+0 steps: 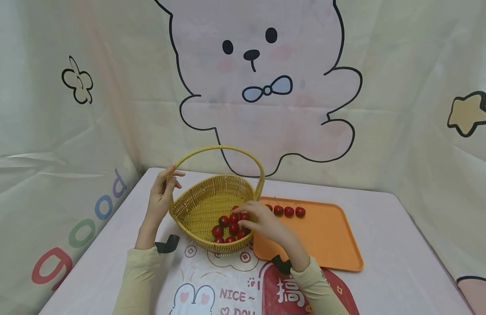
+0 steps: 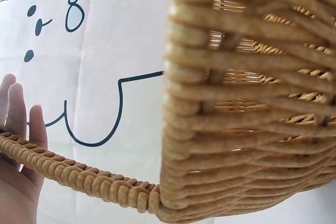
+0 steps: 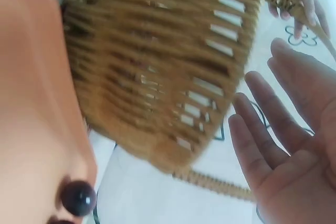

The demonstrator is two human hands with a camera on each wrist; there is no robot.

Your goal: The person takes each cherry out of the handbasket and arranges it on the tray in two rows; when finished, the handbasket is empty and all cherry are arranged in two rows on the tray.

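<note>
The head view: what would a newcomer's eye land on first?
Probably the huge cartoon animal in a blue bow tie, printed on the backdrop behind the table. Next comes the yellow woven basket below it, with red cherries toward its right side and the left hand at its handle. Beside it, more cherries line the far side of a bright orange tray.
</note>
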